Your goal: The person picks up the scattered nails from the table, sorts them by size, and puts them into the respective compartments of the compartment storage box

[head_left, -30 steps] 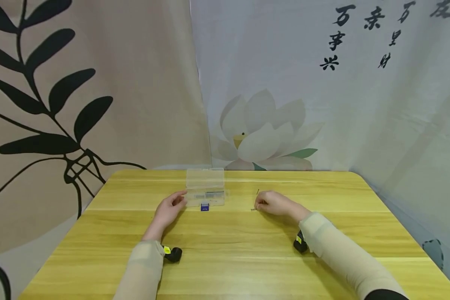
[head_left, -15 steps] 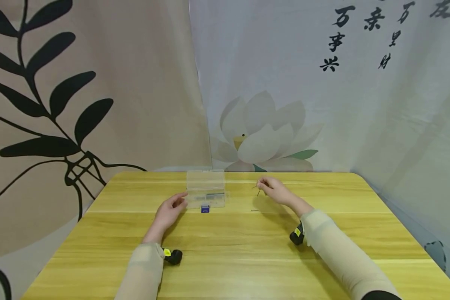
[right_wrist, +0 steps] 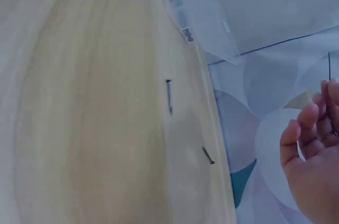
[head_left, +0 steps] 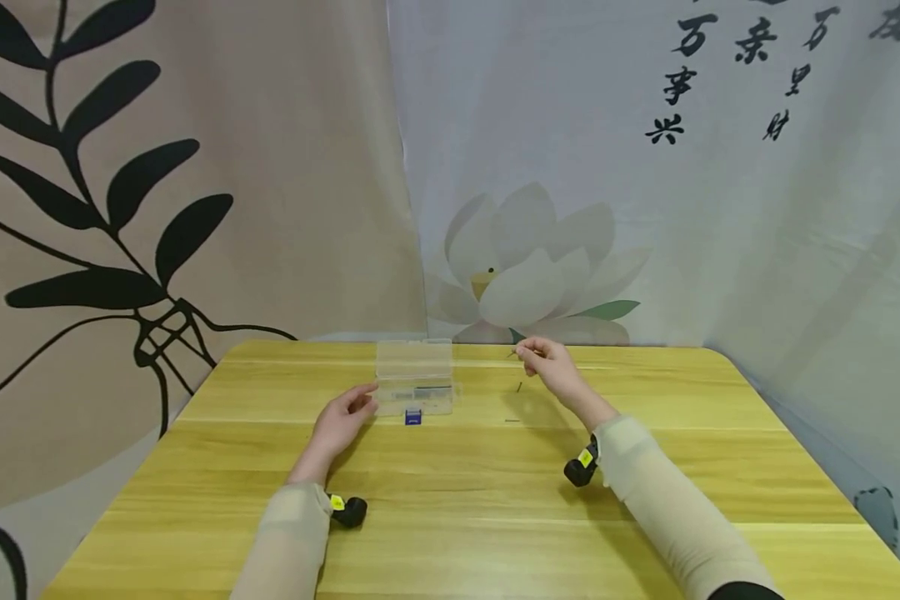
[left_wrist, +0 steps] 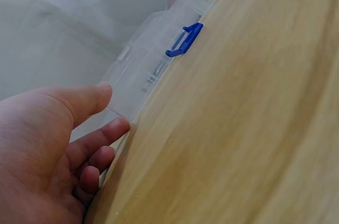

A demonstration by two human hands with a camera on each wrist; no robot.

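My left hand (head_left: 342, 419) rests beside a clear plastic box (head_left: 414, 401), its thumb and index fingertips touching the box's left end. The box stands with its lid (head_left: 414, 359) up, and a blue latch (head_left: 413, 417) sits on its front. Further right, my right hand (head_left: 549, 365) is raised over the far part of the table, pinching a thin dark nail (right_wrist: 329, 65). Two nails lie on the table below that hand: one dark nail (right_wrist: 208, 155) farther back and another nail (right_wrist: 169, 97) closer to me.
The wooden table (head_left: 450, 500) ends at a far edge just behind the box and the right hand. Hanging cloths (head_left: 570, 125) with printed leaves, a lotus and characters stand behind it. Some small dark pieces (right_wrist: 188, 34) show inside the box.
My right hand has risen from the tabletop and moved away from me, lifting a nail. Two nails stay on the table. My left hand keeps its place at the box.
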